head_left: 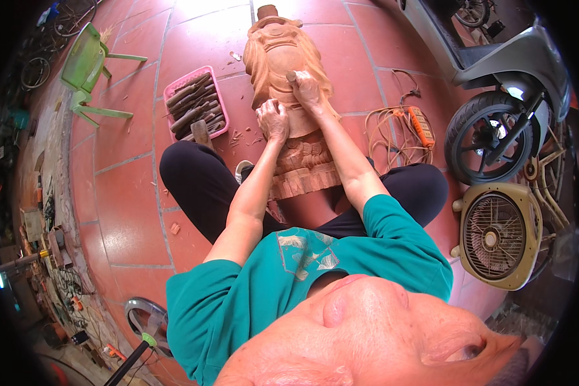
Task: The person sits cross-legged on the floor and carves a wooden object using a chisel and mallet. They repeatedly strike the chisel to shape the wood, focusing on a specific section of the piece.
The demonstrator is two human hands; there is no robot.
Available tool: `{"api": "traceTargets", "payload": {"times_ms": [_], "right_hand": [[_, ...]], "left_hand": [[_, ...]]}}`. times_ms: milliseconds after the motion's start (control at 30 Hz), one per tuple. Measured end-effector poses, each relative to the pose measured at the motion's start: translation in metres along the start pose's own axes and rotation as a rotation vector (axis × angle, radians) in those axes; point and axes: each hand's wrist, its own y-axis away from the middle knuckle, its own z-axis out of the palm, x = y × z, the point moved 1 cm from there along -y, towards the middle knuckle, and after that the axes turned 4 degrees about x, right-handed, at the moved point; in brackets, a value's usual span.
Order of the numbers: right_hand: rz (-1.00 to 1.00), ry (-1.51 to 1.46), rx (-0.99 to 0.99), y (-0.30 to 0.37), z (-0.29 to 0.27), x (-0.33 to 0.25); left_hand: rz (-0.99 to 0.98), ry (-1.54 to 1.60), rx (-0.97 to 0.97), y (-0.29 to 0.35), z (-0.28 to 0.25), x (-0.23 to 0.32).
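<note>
A carved wooden statue (283,58) lies on its back between my legs, its far end away from me and its carved base towards me. My right hand (307,92) is closed around a wooden-handled tool, likely a carving chisel; the rounded handle end (292,76) pokes out above the fist, and its blade is hidden. Just to the left, my left hand (273,120) rests on the statue's near left side with curled fingers; what they grip cannot be made out. A pink basket (166,96) full of wooden-handled carving tools stands left of the statue, with a mallet (201,134) at its near edge.
An orange power strip (421,127) with tangled cords lies right of the statue, near a parked scooter (495,135) and a box fan (493,238). A green plastic chair (87,61) stands far left. Wood chips (238,136) dot the red tiles.
</note>
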Motion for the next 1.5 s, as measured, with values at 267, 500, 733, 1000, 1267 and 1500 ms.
{"api": "traceTargets", "payload": {"times_ms": [267, 500, 733, 1000, 1267, 1500], "right_hand": [[0.071, -0.083, -0.079, 0.002, -0.012, -0.011], [0.261, -0.173, -0.214, -0.002, -0.017, -0.001], [0.246, -0.199, -0.178, -0.005, -0.027, -0.019], [0.144, -0.147, -0.098, -0.012, -0.018, -0.003], [0.152, -0.104, -0.099, -0.009, -0.015, -0.012], [0.085, -0.154, -0.083, -0.006, -0.015, -0.02]], "left_hand": [[-0.003, -0.01, 0.0, 0.0, -0.001, -0.002], [-0.004, -0.006, -0.017, 0.001, 0.0, 0.0], [-0.006, -0.012, -0.003, 0.0, -0.004, 0.0], [0.008, -0.014, 0.001, 0.002, 0.002, 0.005], [-0.038, -0.027, -0.024, 0.001, -0.004, 0.004], [-0.022, -0.02, 0.007, 0.002, -0.003, 0.0]]}}
